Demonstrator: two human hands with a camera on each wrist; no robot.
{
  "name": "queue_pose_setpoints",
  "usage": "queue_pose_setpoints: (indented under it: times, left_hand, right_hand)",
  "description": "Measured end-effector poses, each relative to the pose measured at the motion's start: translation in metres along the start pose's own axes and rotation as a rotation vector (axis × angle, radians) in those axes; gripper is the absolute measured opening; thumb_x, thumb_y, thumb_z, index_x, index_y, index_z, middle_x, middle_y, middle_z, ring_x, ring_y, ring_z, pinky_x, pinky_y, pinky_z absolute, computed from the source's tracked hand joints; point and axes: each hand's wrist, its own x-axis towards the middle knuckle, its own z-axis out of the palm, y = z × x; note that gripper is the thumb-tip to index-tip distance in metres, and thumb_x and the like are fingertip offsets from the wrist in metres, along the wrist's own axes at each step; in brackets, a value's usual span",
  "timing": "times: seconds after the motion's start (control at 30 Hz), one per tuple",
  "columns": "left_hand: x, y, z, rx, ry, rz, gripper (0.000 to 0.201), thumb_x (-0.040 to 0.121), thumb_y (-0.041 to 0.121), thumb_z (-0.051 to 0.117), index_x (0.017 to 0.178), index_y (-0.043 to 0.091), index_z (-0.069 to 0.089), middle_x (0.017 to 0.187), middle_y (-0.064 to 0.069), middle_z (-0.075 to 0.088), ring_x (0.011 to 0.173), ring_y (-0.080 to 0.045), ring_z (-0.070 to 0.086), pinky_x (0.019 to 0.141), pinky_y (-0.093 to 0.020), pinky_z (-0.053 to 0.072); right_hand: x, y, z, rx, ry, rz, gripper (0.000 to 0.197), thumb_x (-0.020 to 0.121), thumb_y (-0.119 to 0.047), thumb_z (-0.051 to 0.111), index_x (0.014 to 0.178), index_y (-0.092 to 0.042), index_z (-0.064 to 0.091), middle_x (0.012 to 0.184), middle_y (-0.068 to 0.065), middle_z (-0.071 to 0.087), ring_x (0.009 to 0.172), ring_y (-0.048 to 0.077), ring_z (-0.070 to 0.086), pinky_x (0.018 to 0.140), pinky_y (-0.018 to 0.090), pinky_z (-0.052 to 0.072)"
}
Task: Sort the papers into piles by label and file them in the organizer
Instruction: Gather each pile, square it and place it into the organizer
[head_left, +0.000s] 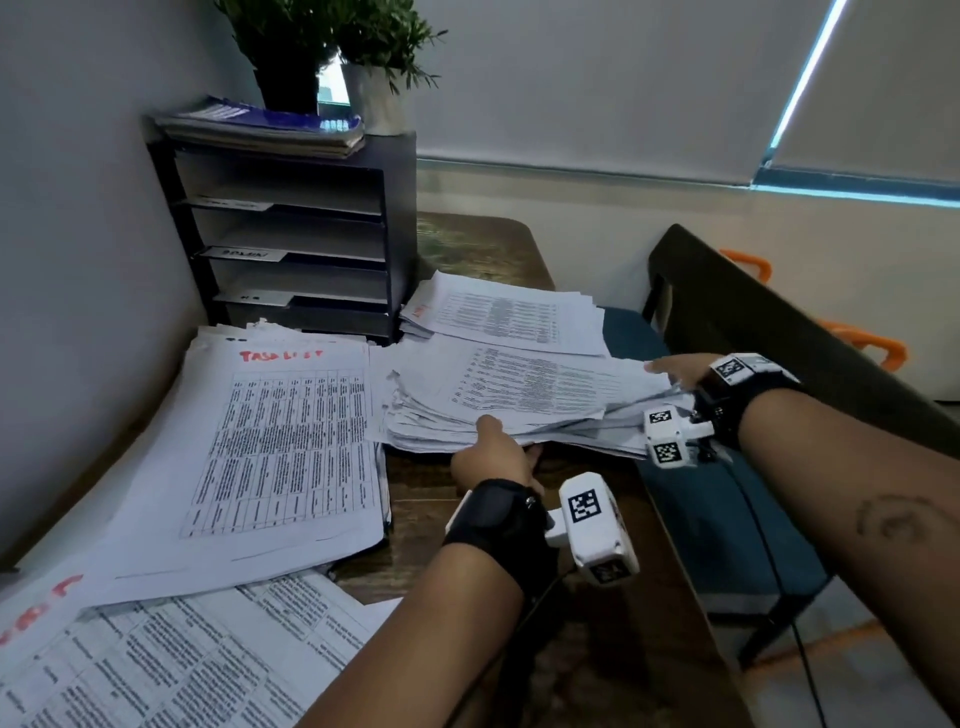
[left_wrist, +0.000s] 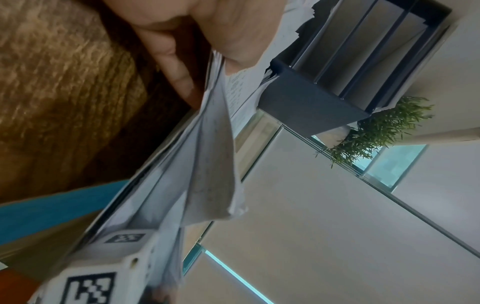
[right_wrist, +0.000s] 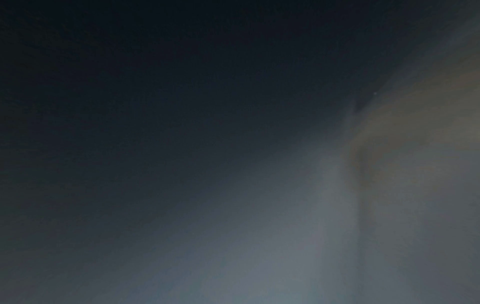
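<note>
I had both hands on the middle stack of papers (head_left: 498, 400). It sat on the tabletop (head_left: 467, 488) at about 1 o'clock from me, in front of the organizer (head_left: 291, 234). My left hand (head_left: 493, 457) gripped the near edge, thumb on top and fingers curled under; the left wrist view showed the sheets fanning out past my fingers (left_wrist: 179, 67). My right hand (head_left: 680, 369) was at the far right edge, at 3 o'clock of the stack. I could only see a fingertip on top there. The right wrist view was dark, so I could not tell how that hand was set.

The stack looked thick and messy, with the corners sticking out. I thought the best way was to lift it with 2 hands, keep it flat, and tap the edges even before moving it. A loose grip could let the bottom sheets slide off toward the blue seat (head_left: 722, 514).

The "Task List" pile (head_left: 270, 457) lay at 10 o'clock, and another pile (head_left: 509, 312) at 12 o'clock. The organizer's shelves had small labels, so I planned to match the label first.
</note>
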Motion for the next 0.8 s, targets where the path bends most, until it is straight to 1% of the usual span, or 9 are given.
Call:
queue_pose_setpoints:
  times: [0.03,0.13,0.27,0.33,0.4,0.47,0.57,0.67,0.8]
  left_hand:
    - [0.002,-0.001,0.001,-0.001,0.008,0.012,0.029,0.093,0.015,0.057,0.113,-0.006,0.056,0.073,-0.008,0.05,0.05,-0.023,0.051,0.04,-0.023,0.042]
    - [0.004,-0.007,0.003,0.051,0.018,0.007,0.03,0.092,0.019,0.056,0.108,-0.005,0.057,0.071,-0.008,0.049,0.053,-0.023,0.051,0.042,-0.023,0.04]
    - [0.007,-0.009,0.01,0.15,0.003,0.007,0.032,0.092,0.02,0.052,0.105,-0.008,0.056,0.077,-0.013,0.054,0.069,-0.028,0.055,0.067,-0.039,0.054]
    - [0.003,-0.008,0.006,0.166,-0.051,-0.049,0.019,0.097,0.016,0.047,0.102,-0.002,0.053,0.082,-0.013,0.056,0.071,-0.029,0.057,0.074,-0.045,0.055]
    - [-0.003,-0.003,0.0,0.214,-0.115,-0.106,0.014,0.101,0.012,0.044,0.102,0.002,0.054,0.089,-0.014,0.06,0.07,-0.029,0.061,0.061,-0.042,0.057]
    - [-0.012,0.001,-0.006,0.373,-0.27,-0.179,0.015,0.103,0.009,0.043,0.103,0.002,0.056,0.084,-0.015,0.061,0.065,-0.026,0.059,0.048,-0.035,0.058]
    - [-0.042,0.022,-0.009,0.871,-0.678,-0.365,0.029,0.103,0.027,0.05,0.094,0.001,0.06,0.085,-0.017,0.068,0.07,-0.026,0.066,0.052,-0.032,0.06]
    - [-0.062,0.065,0.011,1.422,-0.802,-0.012,0.022,0.099,0.023,0.059,0.095,0.003,0.065,0.081,-0.013,0.073,0.063,-0.02,0.069,0.053,-0.024,0.056]
    - [0.003,0.115,0.063,1.851,-0.576,0.797,0.022,0.095,0.01,0.055,0.112,0.004,0.069,0.114,-0.015,0.072,0.095,-0.029,0.069,0.078,-0.034,0.055]
  right_hand:
    - [-0.005,0.003,-0.002,0.067,-0.023,0.028,0.05,0.097,-0.032,0.059,0.138,-0.003,0.051,0.117,0.013,0.053,0.081,0.026,0.055,0.069,0.03,0.052]
    - [-0.005,0.02,-0.004,0.171,-0.076,0.054,0.055,0.092,-0.045,0.064,0.13,-0.006,0.062,0.114,0.015,0.07,0.103,0.033,0.063,0.101,0.041,0.049]
    - [-0.027,0.029,0.001,0.128,-0.121,-0.018,0.029,0.087,-0.035,0.074,0.102,-0.01,0.072,0.08,0.005,0.078,0.088,0.029,0.07,0.088,0.04,0.055]
    - [-0.022,0.043,0.003,0.151,-0.195,-0.033,0.046,0.079,-0.039,0.08,0.115,-0.012,0.072,0.106,0.01,0.076,0.11,0.034,0.068,0.106,0.05,0.046]
    - [0.02,0.071,0.002,0.164,-0.279,-0.042,0.066,0.069,-0.046,0.087,0.124,-0.014,0.069,0.124,0.013,0.07,0.125,0.036,0.059,0.114,0.059,0.034]
    - [0.006,0.068,0.008,0.081,-0.251,-0.006,0.066,0.067,-0.046,0.088,0.12,-0.01,0.069,0.12,0.011,0.07,0.114,0.032,0.061,0.112,0.058,0.037]
    - [-0.002,0.061,0.012,-0.014,-0.111,-0.042,0.03,0.08,-0.031,0.081,0.097,-0.008,0.071,0.099,0.012,0.073,0.091,0.032,0.068,0.094,0.044,0.054]
    - [0.0,0.06,0.014,-0.01,-0.132,-0.056,0.054,0.064,-0.032,0.091,0.108,-0.007,0.069,0.104,0.014,0.075,0.098,0.04,0.071,0.094,0.058,0.053]
    - [-0.004,0.055,0.015,0.052,-0.142,-0.101,0.026,0.082,-0.019,0.077,0.106,-0.011,0.069,0.097,0.008,0.074,0.084,0.032,0.07,0.068,0.035,0.056]
